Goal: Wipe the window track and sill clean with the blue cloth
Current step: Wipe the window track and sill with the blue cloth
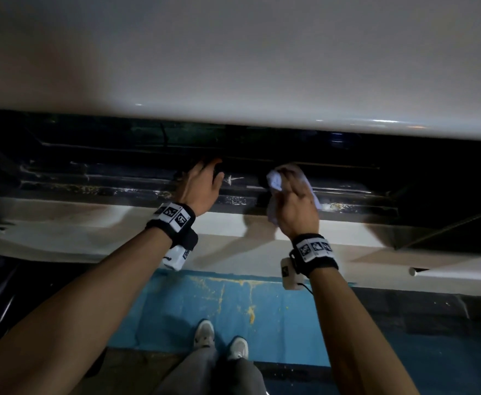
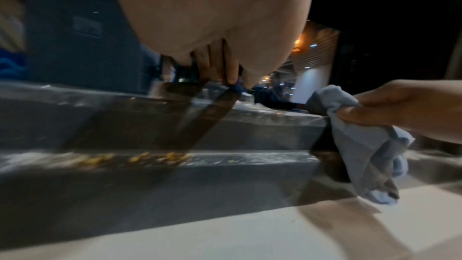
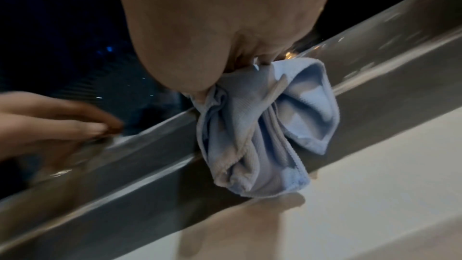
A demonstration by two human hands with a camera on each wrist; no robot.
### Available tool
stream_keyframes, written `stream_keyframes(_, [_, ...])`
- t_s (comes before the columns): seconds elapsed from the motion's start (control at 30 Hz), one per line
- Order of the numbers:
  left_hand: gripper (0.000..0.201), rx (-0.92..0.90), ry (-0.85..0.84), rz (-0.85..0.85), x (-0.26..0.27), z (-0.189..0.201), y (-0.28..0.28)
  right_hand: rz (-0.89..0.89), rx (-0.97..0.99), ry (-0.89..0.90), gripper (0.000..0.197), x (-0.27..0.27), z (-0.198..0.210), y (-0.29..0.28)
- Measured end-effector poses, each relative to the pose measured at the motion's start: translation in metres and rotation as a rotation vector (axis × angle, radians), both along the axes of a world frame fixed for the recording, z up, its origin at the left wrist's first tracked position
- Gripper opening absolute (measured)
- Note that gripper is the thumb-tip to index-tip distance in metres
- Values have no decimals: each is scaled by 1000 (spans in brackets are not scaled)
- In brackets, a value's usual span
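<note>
Room: a dim space lit from inside, with night darkness and small distant lights beyond the window opening; a pale glossy panel (image 1: 233, 52) fills the view above the opening.
Wall below: a blue painted wall face (image 1: 233, 309) under the sill, streaked with yellow drips.
Sill: a broad white smooth sill (image 1: 77, 238) lies just on the near side of the track, crossed by the shadows of both arms.
Track: a long dark grey metal window track (image 1: 105, 183) of stepped rails runs left to right; it is the landmark here, smeared with whitish dust and yellow crumbs (image 2: 150, 158) along its nearest rail.
Person: grey trouser legs and pale shoes (image 1: 219, 337) stand below the track, close to the wall.
Left hand: the left hand (image 1: 202, 186) reaches over the track to the left of the cloth, fingers (image 2: 222, 62) straight and pointing down to a far rail, holding nothing.
Right hand: the right hand (image 1: 296, 206) is over the track's middle, fingers curled round the cloth in a bunched hold.
Cloth: a light blue crumpled microfibre cloth (image 3: 262, 126) hangs from the right hand, draped against the track's near rails, its lower folds just above the sill.
</note>
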State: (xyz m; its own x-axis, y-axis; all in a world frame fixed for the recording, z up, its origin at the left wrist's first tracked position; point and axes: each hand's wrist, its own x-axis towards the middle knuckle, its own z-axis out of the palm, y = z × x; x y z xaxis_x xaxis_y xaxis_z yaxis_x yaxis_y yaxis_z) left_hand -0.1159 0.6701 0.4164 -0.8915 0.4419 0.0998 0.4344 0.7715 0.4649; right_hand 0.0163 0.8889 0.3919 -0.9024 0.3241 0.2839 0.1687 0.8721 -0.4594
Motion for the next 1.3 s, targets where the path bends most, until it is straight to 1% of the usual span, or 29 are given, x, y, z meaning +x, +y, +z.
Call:
stream_keyframes(0.1, [44, -11, 85, -67, 13, 6, 19, -81, 76, -63, 59, 9, -7, 36])
stream_keyframes(0.17, [47, 17, 72, -109, 26, 4, 39, -41, 180, -162, 65, -1, -15, 43])
stream_keyframes(0.23, [50, 45, 38, -167, 37, 0, 64, 18, 236, -225, 61, -13, -17, 38])
stream_keyframes(0.3, [54, 64, 1, -213, 46, -4, 89, 82, 223, -181, 51, -12, -6, 35])
stream_keyframes(0.4, [59, 61, -42, -238, 56, -14, 119, 107, 128, -44, 54, 18, 19, 52])
stream_keyframes(0.47, [62, -10, -46, -249, 62, -26, 130, 67, 106, -10, 53, 41, 17, 77])
stream_keyframes(0.53, [65, -116, -2, -251, 67, -41, 133, -1, 122, -60, 54, 48, 6, 105])
stream_keyframes(0.6, [67, -193, 33, -225, 72, -51, 135, -24, 168, -148, 54, 46, -10, 120])
stream_keyframes(0.67, [68, -228, 34, -203, 75, -54, 138, 29, 229, -185, 54, 35, -15, 111])
stream_keyframes(0.73, [69, -238, 26, -185, 75, -53, 140, 119, 265, -207, 55, 27, -13, 96])
stream_keyframes(0.77, [69, -240, 27, -179, 75, -52, 140, 156, 270, -177, 58, 26, -12, 93])
stream_keyframes(0.8, [69, -241, 27, -178, 74, -52, 140, 160, 228, -150, 61, 27, -13, 96])
stream_keyframes(0.87, [68, -243, 21, -186, 74, -51, 138, 57, 95, -143, 60, 38, -5, 111])
stream_keyframes(0.9, [68, -245, 18, -192, 73, -51, 138, -6, 71, -134, 58, 43, -5, 121])
stream_keyframes(0.97, [67, -250, 8, -198, 73, -49, 136, -89, 93, -161, 59, 50, -6, 132])
stream_keyframes(1.0, [68, -253, 6, -197, 73, -49, 137, -97, 133, -183, 62, 47, -8, 132])
stream_keyframes(1.07, [68, -256, 6, -186, 74, -50, 138, -54, 265, -238, 66, 35, -12, 119])
stream_keyframes(1.17, [69, -261, -7, -178, 75, -50, 141, 96, 282, -305, 58, 20, -9, 89])
stream_keyframes(1.23, [68, -264, -15, -179, 75, -50, 141, 109, 237, -307, 51, 23, 3, 84])
stream_keyframes(1.3, [68, -259, -3, -184, 73, -50, 139, 26, 70, -304, 49, 33, 13, 96])
